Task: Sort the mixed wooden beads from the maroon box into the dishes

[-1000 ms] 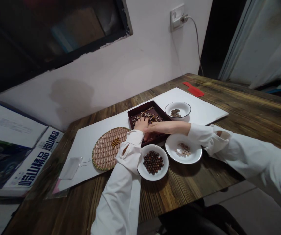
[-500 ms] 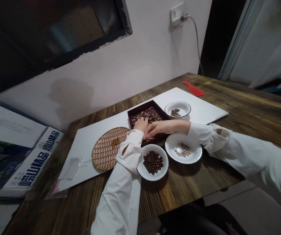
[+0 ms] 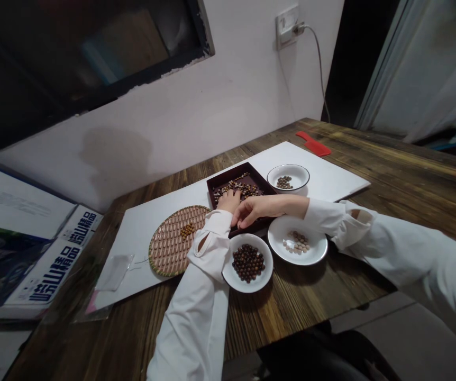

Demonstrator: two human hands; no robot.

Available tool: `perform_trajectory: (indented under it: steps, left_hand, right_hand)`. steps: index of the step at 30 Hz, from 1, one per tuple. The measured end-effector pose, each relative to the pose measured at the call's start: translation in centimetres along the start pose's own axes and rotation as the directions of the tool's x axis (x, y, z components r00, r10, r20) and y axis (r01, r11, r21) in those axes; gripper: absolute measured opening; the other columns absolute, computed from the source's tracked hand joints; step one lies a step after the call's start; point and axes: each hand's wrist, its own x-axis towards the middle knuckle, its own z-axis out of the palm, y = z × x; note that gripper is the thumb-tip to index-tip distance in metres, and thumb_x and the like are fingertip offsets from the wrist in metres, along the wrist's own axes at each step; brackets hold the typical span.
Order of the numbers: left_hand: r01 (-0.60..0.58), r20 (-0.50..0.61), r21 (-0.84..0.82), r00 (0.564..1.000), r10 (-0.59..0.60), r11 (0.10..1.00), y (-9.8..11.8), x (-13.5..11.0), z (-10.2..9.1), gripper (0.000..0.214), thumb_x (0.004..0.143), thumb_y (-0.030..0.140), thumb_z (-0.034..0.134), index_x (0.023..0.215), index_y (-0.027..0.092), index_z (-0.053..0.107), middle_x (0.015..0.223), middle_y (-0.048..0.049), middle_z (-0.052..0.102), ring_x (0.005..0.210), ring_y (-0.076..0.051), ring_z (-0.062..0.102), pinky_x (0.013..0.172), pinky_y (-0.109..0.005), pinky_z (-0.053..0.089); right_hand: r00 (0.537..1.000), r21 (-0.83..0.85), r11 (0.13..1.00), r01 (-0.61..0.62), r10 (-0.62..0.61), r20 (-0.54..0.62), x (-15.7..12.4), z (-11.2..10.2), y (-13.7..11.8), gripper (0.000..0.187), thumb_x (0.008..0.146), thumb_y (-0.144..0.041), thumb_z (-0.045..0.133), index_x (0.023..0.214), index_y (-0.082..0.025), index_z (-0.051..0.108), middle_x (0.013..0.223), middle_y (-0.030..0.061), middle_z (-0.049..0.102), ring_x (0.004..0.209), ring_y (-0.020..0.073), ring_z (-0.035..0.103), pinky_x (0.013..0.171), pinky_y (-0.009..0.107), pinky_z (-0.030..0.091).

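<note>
My left hand [image 3: 229, 202] rests over the beads in the dark red tray [image 3: 257, 170], fingers slightly apart and reaching into the mixed beads [image 3: 236, 185]. Beside it, my right hand [image 3: 254, 209] hangs over the near part of the tray, thumb and fingers curled together; whatever they pinch, if anything, is too small to make out. Nearest to my left wrist is a round woven mat [image 3: 168, 248] bearing a cluster of yellow-brown beads [image 3: 187, 231]. In front of the tray stands a white bowl [image 3: 247, 288] of dark brown beads [image 3: 247, 263].
A second white bowl [image 3: 317, 253] with pale beads sits under my right forearm. Behind it, a dark-rimmed bowl [image 3: 299, 172] holds greenish-brown beads. A red comb [image 3: 316, 145] lies at the back. The white board [image 3: 133, 233] carries a clear plastic bag [image 3: 115, 272]; printed boxes [image 3: 53, 275] stand left.
My right hand's fingertips have shifted slightly up and away from the tray's near edge. My left hand stays almost still among the beads.
</note>
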Motion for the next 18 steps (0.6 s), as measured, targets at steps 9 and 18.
perform_trajectory:
  steps: [9,18]
  left_hand:
    - [-0.008,-0.008,-0.039,1.000,0.007,0.999,0.08,-0.20,-0.15,0.038,0.093,0.021,0.035,0.130,0.013,0.043,0.126,-0.0178,0.048,0.116,-0.028,0.048,0.094,-0.041,0.039]
    - [-0.015,0.002,-0.035,1.000,0.015,0.999,-0.14,-0.09,-0.11,0.039,0.092,0.028,0.041,0.128,0.014,0.044,0.126,-0.0159,0.049,0.117,-0.028,0.047,0.096,-0.039,0.038]
  right_hand:
    - [1.000,0.045,0.999,0.007,-0.007,0.001,0.04,0.01,0.09,0.029,0.070,-0.024,0.072,0.096,-0.012,0.068,0.096,0.0055,0.068,0.085,0.0111,0.061,0.083,0.024,0.044]
    - [0.999,0.100,0.995,-0.002,0.006,-0.046,0.18,-0.03,0.20,0.021,0.072,-0.021,0.070,0.090,-0.011,0.068,0.078,0.0024,0.067,0.069,0.0074,0.058,0.067,0.020,0.044]
